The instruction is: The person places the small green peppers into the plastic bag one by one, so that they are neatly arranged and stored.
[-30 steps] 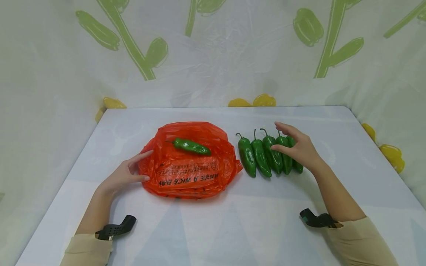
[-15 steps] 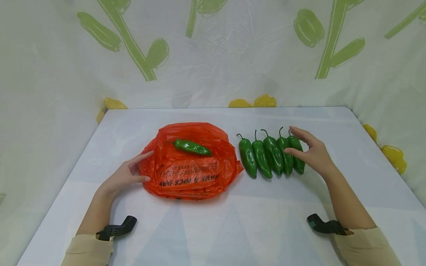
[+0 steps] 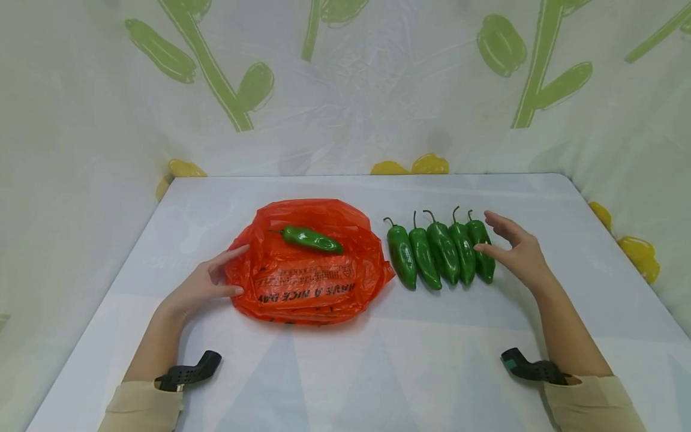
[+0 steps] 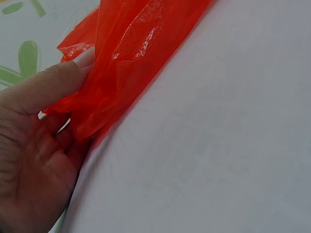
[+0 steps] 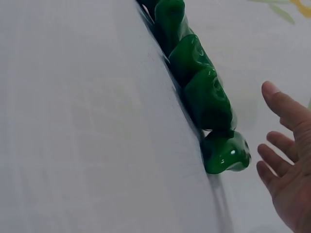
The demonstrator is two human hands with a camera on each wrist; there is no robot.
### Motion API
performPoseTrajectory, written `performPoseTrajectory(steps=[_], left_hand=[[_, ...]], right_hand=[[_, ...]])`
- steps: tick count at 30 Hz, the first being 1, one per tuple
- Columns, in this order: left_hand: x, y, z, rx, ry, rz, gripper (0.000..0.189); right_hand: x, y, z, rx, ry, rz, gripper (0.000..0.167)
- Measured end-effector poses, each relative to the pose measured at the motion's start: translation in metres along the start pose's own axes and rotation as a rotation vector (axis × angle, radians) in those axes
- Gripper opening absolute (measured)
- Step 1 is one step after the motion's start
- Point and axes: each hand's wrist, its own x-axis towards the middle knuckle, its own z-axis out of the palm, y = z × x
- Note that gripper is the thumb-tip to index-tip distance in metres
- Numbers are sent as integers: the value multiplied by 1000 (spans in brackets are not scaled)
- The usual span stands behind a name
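Observation:
A crumpled red plastic bag (image 3: 308, 288) with black print lies left of the middle in the head view. One green chili pepper (image 3: 312, 239) rests in the bag, its stem pointing left. My left hand (image 3: 202, 285) holds the bag's left edge; in the left wrist view the thumb (image 4: 58, 82) is on one side of the film and the fingers are partly hidden by it. To the right of the bag, several green peppers (image 3: 444, 252) stand side by side in a row, stems away from me. Beside the rightmost pepper (image 3: 480, 249), my right hand (image 3: 520, 255) hovers with fingers spread, holding nothing.
A white table (image 3: 345, 372) carries everything. Behind it hangs a pale curtain (image 3: 378, 90) with green and yellow plant shapes. Black wrist cameras sit on both forearms, the left one (image 3: 189, 372) and the right one (image 3: 534, 366).
My right hand has moved right, from over the row of peppers to beside its right end, baring the rightmost pepper. The left hand, bag and peppers stay put.

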Motion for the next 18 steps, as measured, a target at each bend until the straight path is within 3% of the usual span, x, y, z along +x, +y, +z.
performPoseTrajectory(steps=[10, 18], left_hand=[[0, -2, 1, 1, 6, 5, 79], [1, -3, 1, -15, 6, 9, 78]], right_hand=[[0, 15, 1, 17, -79, 84, 72], [0, 20, 1, 42, -121, 91, 69]])
